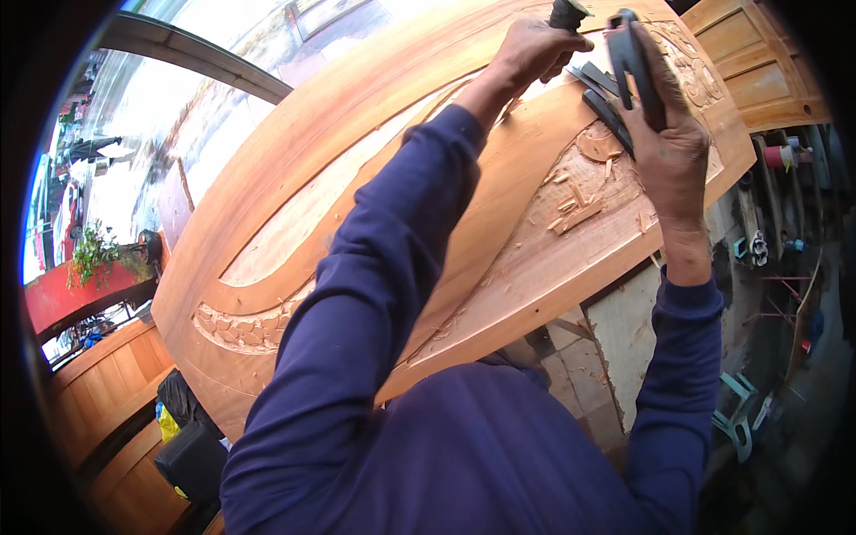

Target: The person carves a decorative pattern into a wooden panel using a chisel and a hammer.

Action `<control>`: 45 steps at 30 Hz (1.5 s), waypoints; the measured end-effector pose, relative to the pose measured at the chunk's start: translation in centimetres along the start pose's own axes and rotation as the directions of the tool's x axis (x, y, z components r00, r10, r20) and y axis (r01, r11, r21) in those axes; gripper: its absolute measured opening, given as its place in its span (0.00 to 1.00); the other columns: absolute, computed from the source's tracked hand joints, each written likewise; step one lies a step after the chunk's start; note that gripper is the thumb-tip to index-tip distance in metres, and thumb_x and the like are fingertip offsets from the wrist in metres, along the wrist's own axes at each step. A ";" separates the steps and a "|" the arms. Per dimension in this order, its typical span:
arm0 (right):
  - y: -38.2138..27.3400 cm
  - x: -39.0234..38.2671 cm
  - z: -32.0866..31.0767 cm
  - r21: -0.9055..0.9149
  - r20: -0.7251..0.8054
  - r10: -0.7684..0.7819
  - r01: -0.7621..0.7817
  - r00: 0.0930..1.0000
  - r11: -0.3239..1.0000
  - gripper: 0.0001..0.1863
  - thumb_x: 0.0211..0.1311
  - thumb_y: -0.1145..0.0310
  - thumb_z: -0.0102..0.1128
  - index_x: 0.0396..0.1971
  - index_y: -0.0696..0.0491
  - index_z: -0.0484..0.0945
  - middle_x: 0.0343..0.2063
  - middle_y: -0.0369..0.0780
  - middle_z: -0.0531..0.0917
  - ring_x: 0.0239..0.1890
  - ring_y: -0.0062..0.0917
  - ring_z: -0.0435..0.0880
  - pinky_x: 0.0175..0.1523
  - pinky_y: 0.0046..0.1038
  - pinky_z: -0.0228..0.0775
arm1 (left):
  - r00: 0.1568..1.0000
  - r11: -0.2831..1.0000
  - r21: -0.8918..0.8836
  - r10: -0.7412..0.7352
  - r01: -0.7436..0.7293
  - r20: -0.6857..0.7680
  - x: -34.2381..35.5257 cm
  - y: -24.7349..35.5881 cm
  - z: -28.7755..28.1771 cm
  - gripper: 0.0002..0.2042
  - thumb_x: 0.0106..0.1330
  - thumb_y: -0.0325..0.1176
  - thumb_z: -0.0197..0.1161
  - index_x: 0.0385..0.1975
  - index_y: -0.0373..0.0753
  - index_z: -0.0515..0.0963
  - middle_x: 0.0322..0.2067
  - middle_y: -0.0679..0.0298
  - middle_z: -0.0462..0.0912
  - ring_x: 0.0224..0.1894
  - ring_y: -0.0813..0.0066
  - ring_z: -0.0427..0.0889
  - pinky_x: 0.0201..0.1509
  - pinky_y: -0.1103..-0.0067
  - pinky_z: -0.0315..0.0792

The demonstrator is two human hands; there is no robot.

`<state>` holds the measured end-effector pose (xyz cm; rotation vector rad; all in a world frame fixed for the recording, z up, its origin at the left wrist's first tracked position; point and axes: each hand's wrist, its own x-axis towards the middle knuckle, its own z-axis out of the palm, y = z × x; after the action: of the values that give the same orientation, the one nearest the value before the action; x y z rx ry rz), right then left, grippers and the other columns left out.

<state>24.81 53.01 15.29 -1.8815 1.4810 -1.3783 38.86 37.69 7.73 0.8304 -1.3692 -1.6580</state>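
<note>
Wooden door panel (374, 178) lying slanted, half carved, chips (571, 214) scattered on it. Left hand (535, 49) closed around dark tool handle (564, 12); right hand (669, 134) gripping black mallet (635, 62) above loose chisels (606, 98). Risk, probably: glancing blow, slipping edge, gouging finished relief or hitting fingers.

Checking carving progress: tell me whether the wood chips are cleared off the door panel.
Not cleared. Loose wood chips lie scattered on the door panel beside the right hand.
</note>
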 end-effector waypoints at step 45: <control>-1.2 2.0 -3.6 -0.079 -0.176 -0.150 0.138 0.973 0.987 0.24 0.69 0.75 0.65 0.64 0.49 0.78 0.47 0.32 0.83 0.46 0.14 0.80 0.52 0.19 0.71 | 0.998 0.997 -0.049 0.053 -0.055 -0.046 -6.1 0.4 -1.2 0.14 0.60 0.33 0.72 0.17 0.39 0.75 0.14 0.69 0.73 0.14 0.82 0.70 0.18 0.80 0.61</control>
<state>22.29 52.68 18.77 -1.9835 1.5165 -1.6247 42.74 42.51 7.86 0.7905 -1.3025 -1.6164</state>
